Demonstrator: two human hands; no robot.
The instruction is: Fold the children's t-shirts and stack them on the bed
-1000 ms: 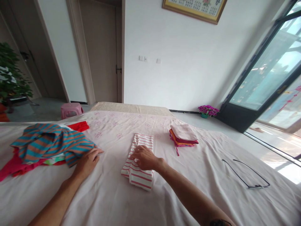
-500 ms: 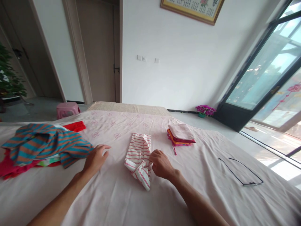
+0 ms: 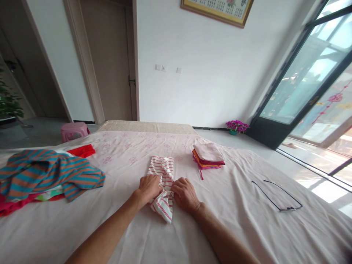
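Observation:
A white garment with red stripes (image 3: pixel 162 165) lies in a narrow, partly folded strip on the bed sheet, its near end bunched to a point. My left hand (image 3: pixel 149 187) is on its left side, fingers curled down onto the cloth. At the right edge my right hand (image 3: pixel 186 194) is closed on the fabric, its fingertips partly hidden. To the right, beyond my hands, sits a small stack of folded clothes (image 3: pixel 210 152), pale pink on top with red and orange below.
On the left is a loose heap with a blue-and-brown striped shirt (image 3: pixel 52 170) and red pieces. Eyeglasses (image 3: pixel 287 209) lie on the sheet (image 3: pixel 242 227) at right. A pink stool (image 3: pixel 74 131) and potted purple flowers (image 3: pixel 237 126) stand beyond the bed.
My left hand has moved right, from beside the clothes heap onto the red-striped garment, and its fingers have closed. My right hand stays at the garment's right edge. The view has shifted slightly.

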